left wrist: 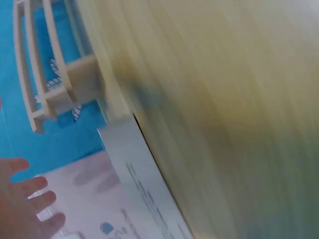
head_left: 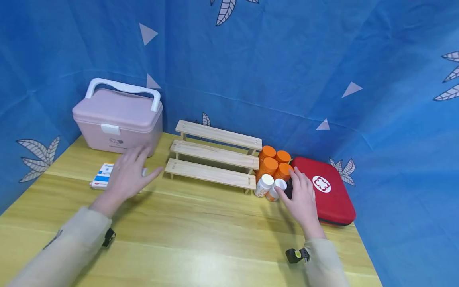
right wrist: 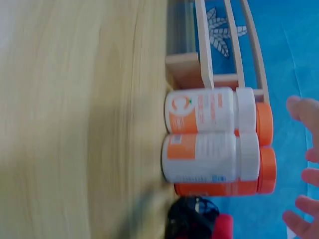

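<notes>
My left hand (head_left: 130,173) hovers with fingers extended above flat white-and-blue boxes (head_left: 102,176), hiding part of them. A box side (left wrist: 142,179) fills the lower middle of the left wrist view, apart from the fingers. On the other side, my right hand (head_left: 303,197) is held beside two white bottles (head_left: 264,184) with white lids, thumb and fingers spread. In the right wrist view, those fingers (right wrist: 310,177) stay apart from the white bottle (right wrist: 212,158) and hold nothing. Several orange-lidded bottles (head_left: 268,166) stand behind the white ones.
A three-step wooden rack (head_left: 211,173) stands at the middle back. Left of it is a pink cooler box (head_left: 116,115) with a white handle. A red first-aid case (head_left: 331,199) lies at the right, beside the bottles. Blue patterned cloth (head_left: 251,71) hangs behind the wooden table (head_left: 190,231).
</notes>
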Motion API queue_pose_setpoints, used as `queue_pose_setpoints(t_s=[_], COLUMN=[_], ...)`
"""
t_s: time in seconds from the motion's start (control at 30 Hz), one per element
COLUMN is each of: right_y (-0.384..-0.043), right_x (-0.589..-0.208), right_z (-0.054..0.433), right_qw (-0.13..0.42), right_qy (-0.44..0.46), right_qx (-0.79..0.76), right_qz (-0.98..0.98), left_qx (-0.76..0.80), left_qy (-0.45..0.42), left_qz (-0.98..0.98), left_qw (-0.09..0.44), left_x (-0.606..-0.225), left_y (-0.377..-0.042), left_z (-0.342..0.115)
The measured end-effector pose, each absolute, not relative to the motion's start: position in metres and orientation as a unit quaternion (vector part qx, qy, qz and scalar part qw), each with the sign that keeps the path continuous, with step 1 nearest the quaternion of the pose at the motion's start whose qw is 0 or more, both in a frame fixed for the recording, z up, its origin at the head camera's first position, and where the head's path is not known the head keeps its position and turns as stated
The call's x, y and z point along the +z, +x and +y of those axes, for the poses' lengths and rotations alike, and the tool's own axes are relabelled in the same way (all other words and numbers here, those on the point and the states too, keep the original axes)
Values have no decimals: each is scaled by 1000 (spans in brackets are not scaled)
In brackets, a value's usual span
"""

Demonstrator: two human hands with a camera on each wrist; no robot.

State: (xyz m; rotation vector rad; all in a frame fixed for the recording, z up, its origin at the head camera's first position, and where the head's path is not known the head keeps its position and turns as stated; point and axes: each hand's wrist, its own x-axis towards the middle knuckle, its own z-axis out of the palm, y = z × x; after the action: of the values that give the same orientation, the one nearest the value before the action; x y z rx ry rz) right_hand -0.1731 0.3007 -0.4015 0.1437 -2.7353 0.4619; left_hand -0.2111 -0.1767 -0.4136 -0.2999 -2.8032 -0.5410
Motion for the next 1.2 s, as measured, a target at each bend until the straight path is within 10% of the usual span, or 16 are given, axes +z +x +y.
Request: queue_pose_setpoints(t_s=[1.2], right_y=[-197], right_x=[-424], right_z=[242], right_qw=[243], right_qy=[40], right_qx=[217], right_qz=[-944], left_qx=[-645], left_qy=[34], left_qz=[-762], left_qw=[47], left_x=[-463], left_y=[-221], left_z=[-122])
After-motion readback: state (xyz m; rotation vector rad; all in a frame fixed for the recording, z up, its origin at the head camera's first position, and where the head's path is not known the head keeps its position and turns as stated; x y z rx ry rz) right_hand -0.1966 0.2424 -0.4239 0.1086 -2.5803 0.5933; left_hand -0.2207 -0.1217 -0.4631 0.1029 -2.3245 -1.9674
